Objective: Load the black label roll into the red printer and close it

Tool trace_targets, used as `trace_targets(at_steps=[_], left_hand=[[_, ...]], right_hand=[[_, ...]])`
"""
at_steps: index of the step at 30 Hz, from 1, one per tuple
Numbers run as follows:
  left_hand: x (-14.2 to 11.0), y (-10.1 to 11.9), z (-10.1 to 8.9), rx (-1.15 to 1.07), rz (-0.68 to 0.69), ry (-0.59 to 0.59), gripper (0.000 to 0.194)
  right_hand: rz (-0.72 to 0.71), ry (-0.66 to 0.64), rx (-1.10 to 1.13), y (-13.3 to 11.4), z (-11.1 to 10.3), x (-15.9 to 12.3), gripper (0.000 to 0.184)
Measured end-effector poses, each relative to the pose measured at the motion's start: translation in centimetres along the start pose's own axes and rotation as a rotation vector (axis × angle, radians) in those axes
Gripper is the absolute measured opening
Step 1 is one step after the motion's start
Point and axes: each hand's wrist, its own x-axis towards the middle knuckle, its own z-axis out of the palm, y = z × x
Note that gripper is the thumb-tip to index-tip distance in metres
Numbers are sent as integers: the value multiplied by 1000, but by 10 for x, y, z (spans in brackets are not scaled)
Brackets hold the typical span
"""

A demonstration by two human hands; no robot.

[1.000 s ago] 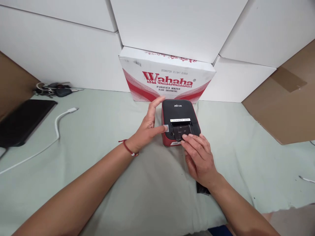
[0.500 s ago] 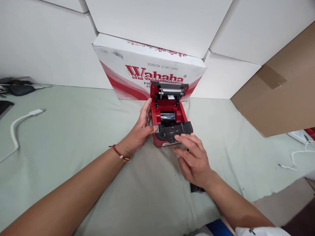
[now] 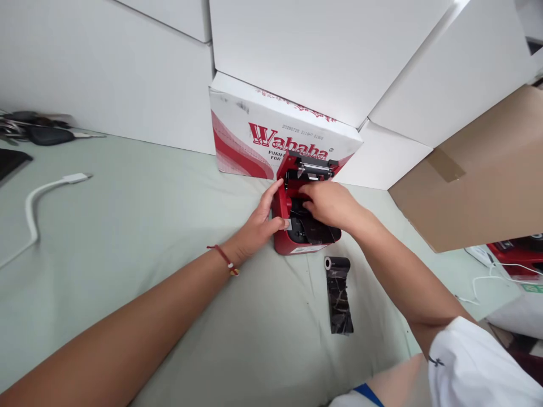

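Red plastic shows inside the open printer [image 3: 292, 247], which stands on the desk in front of a white and red water box [image 3: 240, 141]. Its lid [image 3: 314, 165] was closed a second ago and has since been raised; it leans back in front of the printed lettering. The right hand [image 3: 330, 202] has moved from the front edge, where it touched the black strip [image 3: 318, 230], to inside the printer; its fingertips are partly hidden, and I cannot tell whether they grip anything. The strip still lies over the front. The left hand [image 3: 259, 226] stays at the printer's left side, fingers open, with the thumb on the small grey patch [image 3: 288, 224] at the front corner and the forefinger along the side. A black roll [image 3: 339, 264] with a crinkled length trailing from it now shows fully beside the right forearm, near the printer; earlier the right hand and arm hid most of it.

Pale green cloth [image 3: 169, 226] with soft folds covers the desk. At the far left lie keys [image 3: 48, 131], a white cable [image 3: 55, 183] and the corner of a dark flat object [image 3: 12, 164]. White boxes [image 3: 331, 42] form a wall behind, and a brown carton [image 3: 475, 186] with tape stands at the right. Beyond it are a red object [image 3: 513, 260] and thin white cords.
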Motion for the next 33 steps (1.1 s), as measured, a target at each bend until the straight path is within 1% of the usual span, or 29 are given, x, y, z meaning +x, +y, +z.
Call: trace_targets(at_steps=[2,4,7,10,12,13,15,17,19,21,22,24,25,26,27,28,30,32,33], left_hand=[[1,-1,0,24,17,16,98],[3,-3,-1,36,34,17,98],[4,-5,-1,45,37,12,99],[5,-5,1,39,40,16,99],[5,-3,2,26,47,19,98],[5,-1,3,16,43,19,98],[4,3,3,-15,4,14,100],[4,7,3,-48,-54,0,102],[3,8,3,-60,-77,-4,102],[4,8,2,-54,-58,7,100],[4,7,2,-56,-47,12,99],[6,6,2,-72,-42,13,99],[6,5,3,-82,-46,10,100],[7,5,3,-90,-51,6,102],[7,5,3,-94,-54,5,103],[8,5,3,-94,-56,2,104],[8,6,3,-88,-57,-1,104],[9,7,3,-90,-60,1,103],[9,6,2,-95,-61,3,103]], right_hand=[[53,-103,-104,-11,1,12,32],[77,-152,-133,-17,3,17,30],[90,-135,-121,-18,4,16,28],[84,-87,-84,-13,3,4,26],[96,-20,18,-7,0,-12,26],[110,22,107,-3,-3,-23,26],[124,100,334,9,-12,-49,24],[109,140,516,26,-24,-79,27],[106,120,565,48,-32,-108,35],[163,19,505,74,-31,-131,41],[205,-57,459,87,-26,-139,42],[275,-206,377,107,-8,-148,35],[295,-260,345,114,4,-149,30],[304,-283,321,118,17,-149,24],[303,-273,309,118,29,-149,19],[298,-231,313,116,42,-148,18],[296,-94,363,105,62,-146,24],[267,7,440,90,76,-143,31],[230,17,473,84,80,-142,32]])
